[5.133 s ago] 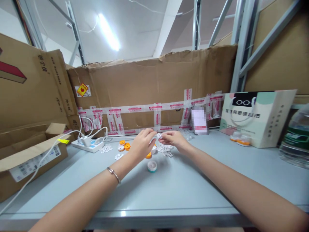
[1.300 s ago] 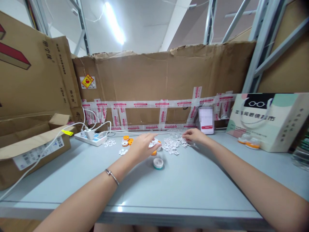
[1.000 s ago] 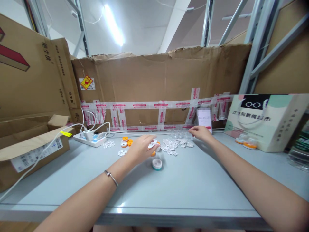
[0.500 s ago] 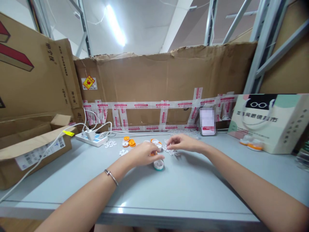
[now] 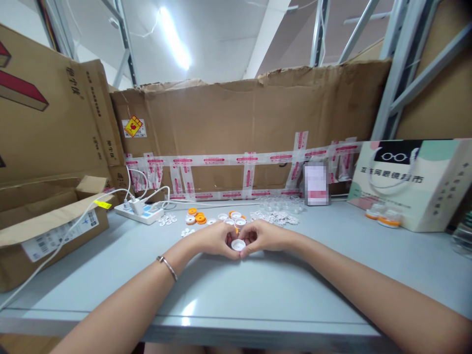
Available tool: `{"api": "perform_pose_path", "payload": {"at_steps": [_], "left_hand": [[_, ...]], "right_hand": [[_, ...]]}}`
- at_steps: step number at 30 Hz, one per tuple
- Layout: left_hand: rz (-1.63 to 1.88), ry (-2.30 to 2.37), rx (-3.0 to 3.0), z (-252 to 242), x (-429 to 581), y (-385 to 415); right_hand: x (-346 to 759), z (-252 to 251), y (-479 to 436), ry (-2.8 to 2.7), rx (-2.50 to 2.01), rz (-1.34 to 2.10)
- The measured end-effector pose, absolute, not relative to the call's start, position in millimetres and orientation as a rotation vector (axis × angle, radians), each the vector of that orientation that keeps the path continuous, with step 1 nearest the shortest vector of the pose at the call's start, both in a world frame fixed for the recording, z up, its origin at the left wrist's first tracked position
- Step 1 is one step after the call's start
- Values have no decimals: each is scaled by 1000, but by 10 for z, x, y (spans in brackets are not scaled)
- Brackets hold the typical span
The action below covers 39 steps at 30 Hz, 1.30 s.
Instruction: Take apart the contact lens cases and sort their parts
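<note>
Between my two hands is a small white round cap (image 5: pixel 238 245) with a raised rim, its hollow side facing up. My left hand (image 5: pixel 220 239) curls around its left side, thumb at the near edge. From the other side my right hand (image 5: pixel 261 236) closes on it, the thumb tips almost meeting in front. Just beyond the fingers lie several white and orange round caps (image 5: pixel 240 222), partly hidden by my hands. A heap of small clear-white pieces (image 5: pixel 276 217) spreads behind my right hand.
Orange caps (image 5: pixel 200 218) and small white discs (image 5: pixel 188 232) lie at left, near a power strip (image 5: pixel 142 212) with cables. An open carton (image 5: pixel 55 231) stands far left. Clear round parts (image 5: pixel 283 202), a phone (image 5: pixel 316 183) and a paper bag (image 5: pixel 391 182) are at the back and right.
My right hand has come from the clear-white pieces toward me and left, to the white cap. My left hand has closed in around it. The teal edge seen earlier no longer shows.
</note>
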<state>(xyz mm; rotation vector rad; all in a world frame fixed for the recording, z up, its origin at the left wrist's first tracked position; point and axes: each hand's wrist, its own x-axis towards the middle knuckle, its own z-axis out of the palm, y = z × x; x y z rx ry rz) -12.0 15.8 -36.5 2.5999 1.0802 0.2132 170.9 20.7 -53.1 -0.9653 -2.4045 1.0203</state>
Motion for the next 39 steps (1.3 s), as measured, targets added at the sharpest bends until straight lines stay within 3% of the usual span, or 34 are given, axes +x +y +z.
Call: {"api": "perform_pose_path", "payload": {"at_steps": [10, 17, 21, 34, 39], "left_hand": [[137, 1058, 2463, -300, -193, 133], [-25, 1044, 2383, -223, -301, 166], [-85, 1052, 2403, -175, -313, 156], [-58, 1043, 2412, -164, -291, 157], [40, 983, 2404, -128, -303, 170]], "right_hand": [[1747, -420, 211, -2180, -980, 960], [1683, -522, 317, -2117, -1156, 286], [1594, -631, 347, -2167, -1148, 100], [1567, -649, 324, -2143, -1206, 78], [1629, -488, 217, -2234, -1033, 279]]}}
